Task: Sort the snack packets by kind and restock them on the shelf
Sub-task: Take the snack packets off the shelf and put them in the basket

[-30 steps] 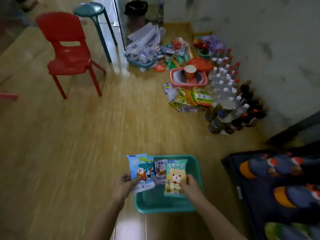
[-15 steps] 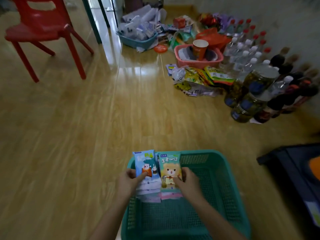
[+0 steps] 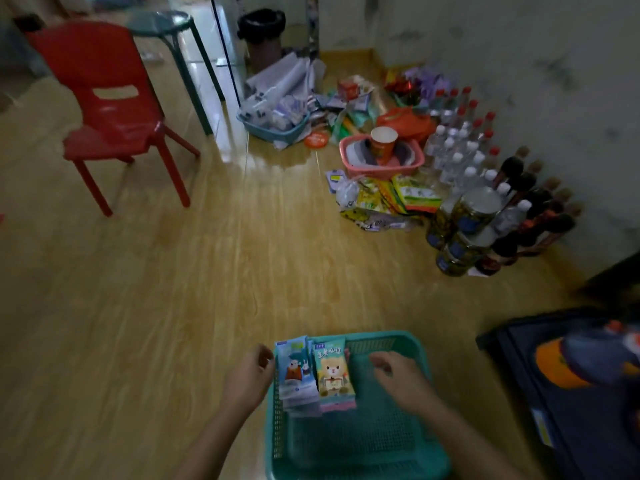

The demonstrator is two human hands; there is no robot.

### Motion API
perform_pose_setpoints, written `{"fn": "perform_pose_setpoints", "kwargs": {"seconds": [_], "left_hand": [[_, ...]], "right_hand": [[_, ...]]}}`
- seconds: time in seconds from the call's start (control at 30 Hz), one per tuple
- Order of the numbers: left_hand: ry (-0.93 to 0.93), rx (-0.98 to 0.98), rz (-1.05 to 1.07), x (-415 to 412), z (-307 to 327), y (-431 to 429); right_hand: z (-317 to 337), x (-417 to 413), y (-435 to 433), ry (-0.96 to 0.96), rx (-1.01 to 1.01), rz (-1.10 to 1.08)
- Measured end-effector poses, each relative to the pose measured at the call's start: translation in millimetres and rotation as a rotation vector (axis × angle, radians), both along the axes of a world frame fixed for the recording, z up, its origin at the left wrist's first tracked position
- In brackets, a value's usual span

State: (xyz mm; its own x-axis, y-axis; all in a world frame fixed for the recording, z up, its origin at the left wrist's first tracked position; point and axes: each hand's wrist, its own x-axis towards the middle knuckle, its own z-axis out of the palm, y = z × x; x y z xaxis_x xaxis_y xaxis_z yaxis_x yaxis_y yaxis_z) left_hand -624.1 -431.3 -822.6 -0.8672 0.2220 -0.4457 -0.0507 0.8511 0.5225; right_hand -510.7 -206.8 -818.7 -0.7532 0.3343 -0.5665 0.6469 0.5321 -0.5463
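Note:
A teal mesh basket (image 3: pixel 391 344) sits on the wooden floor right in front of me. Inside its far left corner lie two small stacks of snack packets side by side: a blue packet (image 3: pixel 296 370) with cartoon animals on the left stack and a green packet (image 3: pixel 333 372) with a yellow bear on the right stack. My left hand (image 3: pixel 251 374) hovers just left of the blue stack, outside the basket's rim, fingers apart and empty. My right hand (image 3: pixel 398 377) hangs over the basket to the right of the green stack, also empty.
A red chair (image 3: pixel 110 112) and a teal stool (image 3: pixel 162 22) stand at far left. Against the wall lie a pink basket (image 3: pixel 381 168) with a paper cup, yellow snack bags (image 3: pixel 377 202), jars (image 3: pixel 467 216), several bottles (image 3: pixel 460 147) and a blue basket (image 3: pixel 277 131). A dark crate (image 3: pixel 571 393) stands right.
Both hands have let go of the packets, which now rest in the basket's corner. My left hand pulled left and my right hand pulled right, away from the stacks.

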Motion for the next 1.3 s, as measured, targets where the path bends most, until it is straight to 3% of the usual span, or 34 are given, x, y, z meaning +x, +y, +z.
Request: {"fn": "perform_pose_setpoints", "kwargs": {"seconds": [0.13,0.33,0.53,0.63,0.77,0.97,1.3], "left_hand": [[0.140,0.051,-0.138,-16,180,21],[0.286,0.107,-0.387,-17,459,69],[0.541,0.103,-0.612,11,631,88],[0.678,0.207,-0.700,36,676,90],[0.665,0.451,-0.771,79,690,82],[0.664,0.536,-1.011,141,698,88],[0.626,0.772,-1.504,345,735,122]], "right_hand": [[183,13,35,0.067,0.077,0.024],[468,63,69,0.254,0.315,-0.116],[633,150,71,0.339,0.600,-0.280],[677,206,55,0.337,0.721,-0.395],[703,292,3,0.302,0.820,-0.590],[708,398,-87,0.204,0.909,-0.872],[721,574,-240,-0.013,1.032,-1.385]]}}
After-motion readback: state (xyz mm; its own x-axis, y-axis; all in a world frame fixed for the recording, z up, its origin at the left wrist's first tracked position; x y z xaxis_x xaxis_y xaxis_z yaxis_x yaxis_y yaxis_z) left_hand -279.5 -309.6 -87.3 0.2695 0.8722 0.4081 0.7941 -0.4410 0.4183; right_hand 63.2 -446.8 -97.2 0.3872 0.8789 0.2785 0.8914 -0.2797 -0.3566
